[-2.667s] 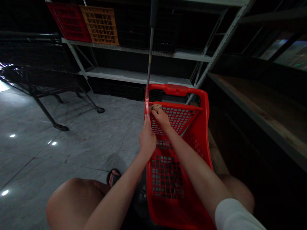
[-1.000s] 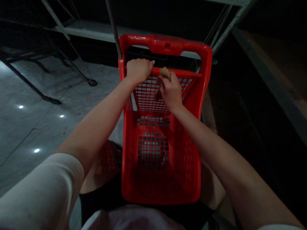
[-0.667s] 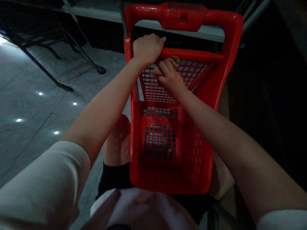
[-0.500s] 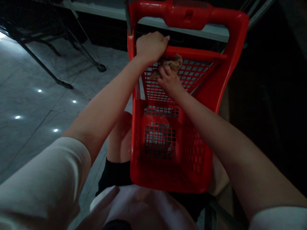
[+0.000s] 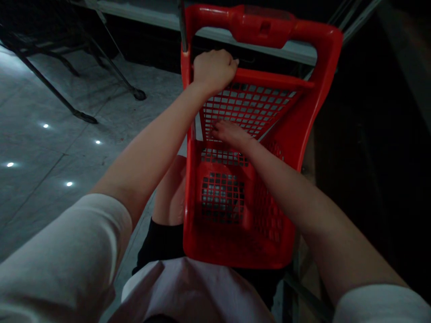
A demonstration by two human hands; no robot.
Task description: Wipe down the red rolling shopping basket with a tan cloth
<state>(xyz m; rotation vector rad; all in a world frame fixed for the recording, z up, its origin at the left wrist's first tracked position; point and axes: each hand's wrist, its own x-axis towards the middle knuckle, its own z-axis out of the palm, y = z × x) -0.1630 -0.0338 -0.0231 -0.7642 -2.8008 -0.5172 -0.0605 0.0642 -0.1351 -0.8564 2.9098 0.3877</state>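
A red plastic shopping basket with mesh walls and a thick top handle stands upright between my knees. My left hand is closed over the top rim of its far mesh wall, near the left corner. My right hand lies lower down inside the basket, pressed against the same mesh wall with its fingers pointing left. The brown cloth it was holding is hidden under the hand. A thin metal pole rises from the basket's left corner.
A white metal shelf runs along the back, just behind the basket. The legs and wheels of a black wire cart stand on the glossy tiled floor at the left. Dark shelving fills the right side.
My right hand has slid down the mesh wall from the top rim to its lower part, taking the cloth out of sight. My left hand has kept its hold on the rim.
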